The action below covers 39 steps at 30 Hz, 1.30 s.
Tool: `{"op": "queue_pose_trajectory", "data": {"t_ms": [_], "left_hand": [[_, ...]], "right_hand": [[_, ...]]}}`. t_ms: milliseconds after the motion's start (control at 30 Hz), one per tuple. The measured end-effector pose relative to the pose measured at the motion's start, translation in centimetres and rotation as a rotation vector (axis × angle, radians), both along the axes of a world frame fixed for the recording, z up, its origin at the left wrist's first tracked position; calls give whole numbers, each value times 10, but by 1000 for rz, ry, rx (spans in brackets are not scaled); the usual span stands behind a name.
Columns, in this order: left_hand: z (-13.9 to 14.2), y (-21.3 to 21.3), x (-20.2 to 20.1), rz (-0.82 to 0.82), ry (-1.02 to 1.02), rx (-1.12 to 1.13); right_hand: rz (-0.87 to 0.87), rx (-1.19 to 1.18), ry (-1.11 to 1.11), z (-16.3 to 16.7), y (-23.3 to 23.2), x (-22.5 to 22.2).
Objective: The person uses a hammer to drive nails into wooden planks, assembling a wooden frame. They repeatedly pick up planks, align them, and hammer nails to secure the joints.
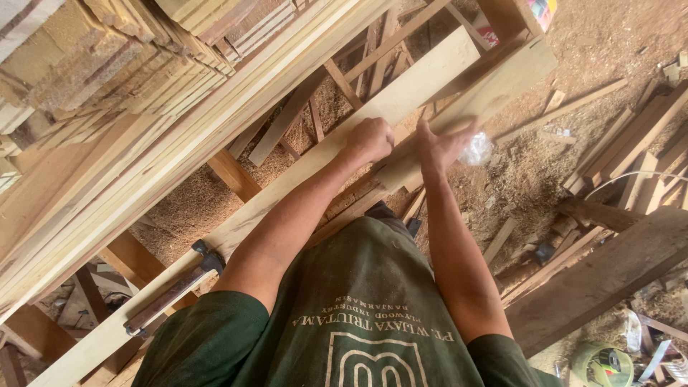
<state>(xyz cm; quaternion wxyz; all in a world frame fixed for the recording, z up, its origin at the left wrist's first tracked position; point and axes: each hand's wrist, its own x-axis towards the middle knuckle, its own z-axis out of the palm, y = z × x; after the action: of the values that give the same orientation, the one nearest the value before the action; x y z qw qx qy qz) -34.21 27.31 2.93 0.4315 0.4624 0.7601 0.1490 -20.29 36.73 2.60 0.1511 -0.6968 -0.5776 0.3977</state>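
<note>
Grip: left hand (369,140) closed in a fist, knuckles down on the long pale sawn wooden plank (301,168); right hand (443,147) part open, fingers curled round a small crumpled clear plastic bag (476,149), heel near the shorter pale wooden board (494,82).

Item: plank, lying diagonally across a rough timber frame in front of the person. Surface light, straight-grained, unfinished. Judged stiff, moderately heavy, dusty rather than slippery; best held at both edges near mid-length.

Adjacent: dark-headed claw hammer (175,287) resting on the plank's near end; stacked timber strips (122,107) at left.
</note>
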Motion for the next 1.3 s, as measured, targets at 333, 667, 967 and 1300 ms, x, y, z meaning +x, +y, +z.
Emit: {"op": "queue_pose_trajectory", "data": {"t_ms": [333,667,967,1300], "left_hand": [[-2,2,6,24,12,-37],[4,6,7,58,28,-90],[5,14,8,17,46,-216],[1,17,9,56,53,-238]], "right_hand": [[-8,-34,101,-1,-2,16],[106,48,49,-18,4,27],[817,498,-261,5,-42,22],[621,388,-315,-21,-73,18]]}}
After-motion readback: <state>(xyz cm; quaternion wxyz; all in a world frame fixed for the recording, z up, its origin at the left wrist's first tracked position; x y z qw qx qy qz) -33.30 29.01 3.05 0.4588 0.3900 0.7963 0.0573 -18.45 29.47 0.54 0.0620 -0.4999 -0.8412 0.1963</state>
